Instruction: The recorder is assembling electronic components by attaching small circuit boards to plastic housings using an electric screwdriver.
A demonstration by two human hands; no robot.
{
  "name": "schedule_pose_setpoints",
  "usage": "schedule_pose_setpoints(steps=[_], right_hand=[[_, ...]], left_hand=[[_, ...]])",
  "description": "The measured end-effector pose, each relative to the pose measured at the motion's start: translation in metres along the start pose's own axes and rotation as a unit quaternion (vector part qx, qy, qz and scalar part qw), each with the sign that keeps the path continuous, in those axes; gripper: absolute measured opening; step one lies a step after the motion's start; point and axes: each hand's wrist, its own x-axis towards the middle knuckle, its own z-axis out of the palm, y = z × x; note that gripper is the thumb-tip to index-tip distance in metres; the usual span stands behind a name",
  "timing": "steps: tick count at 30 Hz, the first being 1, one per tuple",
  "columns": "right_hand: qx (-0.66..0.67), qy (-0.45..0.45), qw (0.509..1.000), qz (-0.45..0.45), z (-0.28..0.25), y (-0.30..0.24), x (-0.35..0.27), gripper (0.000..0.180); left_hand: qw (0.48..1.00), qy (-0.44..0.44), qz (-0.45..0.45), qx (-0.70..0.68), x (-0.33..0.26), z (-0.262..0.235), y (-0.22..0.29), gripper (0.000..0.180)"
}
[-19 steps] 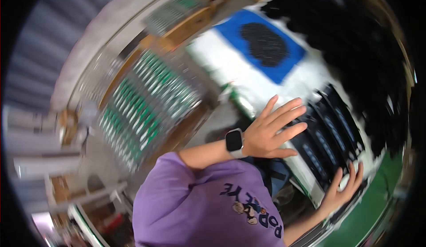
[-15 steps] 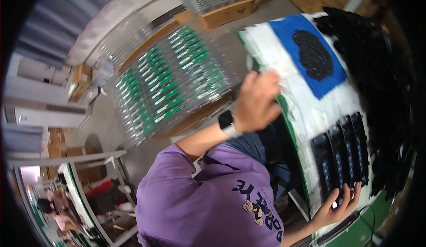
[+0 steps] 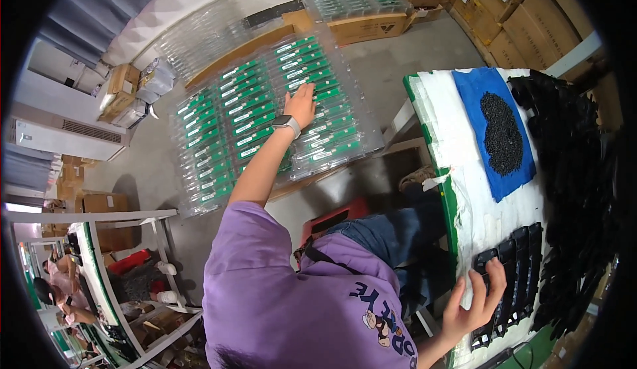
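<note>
My left hand (image 3: 302,107), wearing a smartwatch on its wrist, reaches over a clear plastic tray (image 3: 369,130). Its fingers are extended and apart, with the tips at the narrow green circuit boards (image 3: 251,121) lying in rows there. Whether they touch one is hard to make out. At the lower right, my right hand (image 3: 474,302) has its fingers spread, the tips at the upper end of the nearest long black plastic housing (image 3: 486,260). Several such housings (image 3: 525,263) lie side by side on the white-covered worktable (image 3: 474,163). Nothing shows gripped in either hand.
A blue cloth (image 3: 472,90) bearing a heap of small black parts (image 3: 503,137) lies on the worktable. Black pieces are piled (image 3: 577,190) along its far side. More trays (image 3: 355,0) and cardboard boxes (image 3: 537,17) stand behind. Another person (image 3: 63,276) sits at the lower left.
My left hand has moved from beside the worktable leftward to the tray of circuit boards. My right hand has shifted up and left along the housings. The view has turned left.
</note>
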Motion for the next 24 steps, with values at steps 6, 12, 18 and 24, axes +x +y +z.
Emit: schedule_pose_setpoints(steps=[6, 12, 18, 24], right_hand=[[0.008, -0.005, 1.0, 0.015, 0.008, -0.001, -0.006, 0.01], [0.02, 0.0, 1.0, 0.018, 0.015, -0.006, 0.002, 0.01], [0.039, 0.003, 0.999, 0.022, 0.019, -0.004, 0.002, 0.008], [0.049, 0.02, 0.998, 0.023, 0.021, -0.002, 0.001, 0.007]], left_hand=[[0.997, -0.053, -0.023, 0.045, 0.044, -0.014, 0.007, 0.048], [0.999, -0.019, -0.03, -0.034, 0.035, -0.006, -0.018, 0.045], [0.999, 0.002, 0.026, -0.042, 0.023, -0.005, 0.004, 0.031], [0.997, 0.075, 0.012, -0.014, 0.041, -0.024, 0.014, 0.035]])
